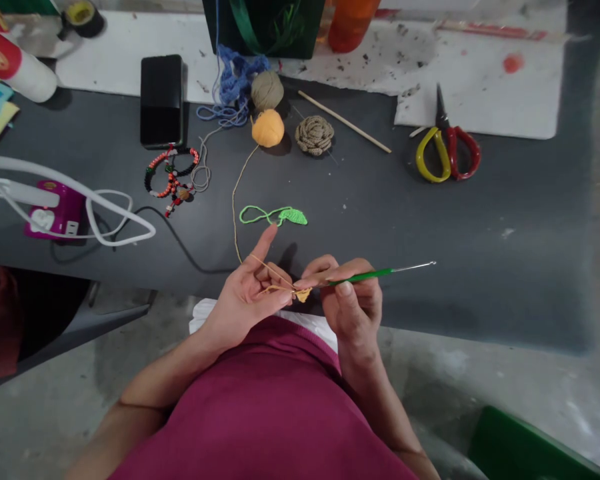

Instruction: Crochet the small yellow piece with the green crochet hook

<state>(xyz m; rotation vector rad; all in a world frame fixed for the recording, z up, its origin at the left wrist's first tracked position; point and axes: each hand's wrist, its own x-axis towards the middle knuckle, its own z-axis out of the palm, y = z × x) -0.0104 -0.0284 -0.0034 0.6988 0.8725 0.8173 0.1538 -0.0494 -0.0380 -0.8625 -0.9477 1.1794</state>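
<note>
In the head view my left hand [253,293] pinches a small piece of yellow crochet work [304,295] between thumb and fingers. Its index finger is raised, with yellow yarn running over it. My right hand [353,293] grips a green-handled crochet hook [367,275], whose metal end points to the right. The right fingertips meet the yellow piece, and the hook's other end is hidden there. From the left hand the yarn leads up to a yellow yarn ball [269,128]. Just beyond the hands lies a green crocheted leaf [293,215] with a looped tail.
Behind are a brown crocheted rosette [315,135], a brown yarn ball [267,91], blue yarn [237,80] and a wooden stick [345,122]. Scissors [445,143] lie at right. On the left are a phone [161,100], beaded bracelets [171,175] and a purple power adapter [55,210] with cables.
</note>
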